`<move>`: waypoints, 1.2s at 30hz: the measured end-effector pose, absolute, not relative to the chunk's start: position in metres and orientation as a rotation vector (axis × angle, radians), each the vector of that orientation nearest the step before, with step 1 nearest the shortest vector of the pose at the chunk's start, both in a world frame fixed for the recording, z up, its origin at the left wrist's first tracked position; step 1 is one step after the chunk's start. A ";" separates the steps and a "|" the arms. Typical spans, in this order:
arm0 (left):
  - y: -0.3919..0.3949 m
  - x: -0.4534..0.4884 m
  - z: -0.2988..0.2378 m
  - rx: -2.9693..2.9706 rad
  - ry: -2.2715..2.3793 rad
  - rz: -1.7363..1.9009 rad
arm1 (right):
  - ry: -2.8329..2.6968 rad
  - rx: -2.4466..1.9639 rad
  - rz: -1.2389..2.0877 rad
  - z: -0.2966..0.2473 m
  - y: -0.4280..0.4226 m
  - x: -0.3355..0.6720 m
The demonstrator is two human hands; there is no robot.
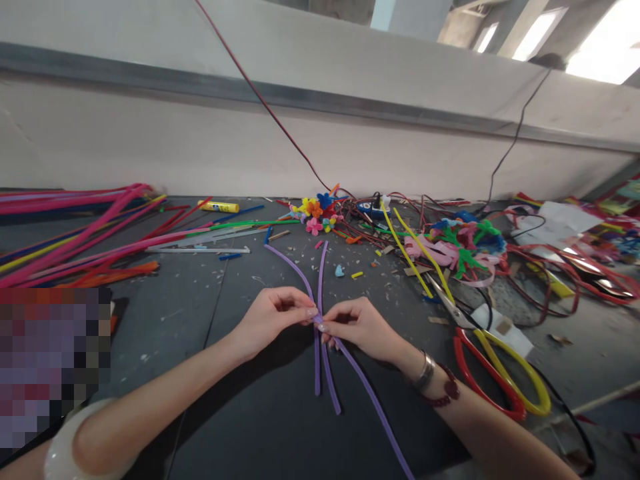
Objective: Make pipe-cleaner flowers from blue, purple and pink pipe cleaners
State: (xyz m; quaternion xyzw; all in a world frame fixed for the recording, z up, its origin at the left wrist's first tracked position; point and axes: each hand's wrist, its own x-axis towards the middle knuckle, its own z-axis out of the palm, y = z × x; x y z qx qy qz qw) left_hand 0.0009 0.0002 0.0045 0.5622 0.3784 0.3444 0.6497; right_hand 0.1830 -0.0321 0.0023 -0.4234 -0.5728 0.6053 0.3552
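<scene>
Several purple pipe cleaners (373,399) cross at one point in front of me, above the dark tabletop. My left hand (280,317) pinches them at the crossing between thumb and fingertips. Just to its right, my right hand (363,327) closes thumb and fingers on the same bunch, so the exact join is mostly hidden. Two purple ends reach up and away from the hands, and three hang down toward me, the rightmost one the longest. A blue piece (268,236) meets the tip of the upper left end.
Red-and-yellow-handled scissors (465,325) lie right of my right hand. Long coloured pipe cleaners (100,247) heap at the left, near a yellow glue stick (219,206). Small colourful flowers (315,212), a power strip (374,210) and cables sit at the back. Scraps dot the table (240,427).
</scene>
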 end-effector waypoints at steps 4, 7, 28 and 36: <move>-0.001 0.003 0.008 1.289 0.819 0.829 | -1.425 -1.060 1.634 0.000 -0.029 0.184; -0.002 0.004 0.008 1.273 0.811 0.838 | -1.396 -1.058 1.653 -0.001 -0.028 0.184; -0.002 0.001 0.004 1.238 0.779 0.749 | -1.599 -1.086 1.504 0.005 -0.030 0.185; 0.000 0.001 0.005 1.098 0.811 0.839 | -1.604 -1.168 1.441 0.002 -0.028 0.187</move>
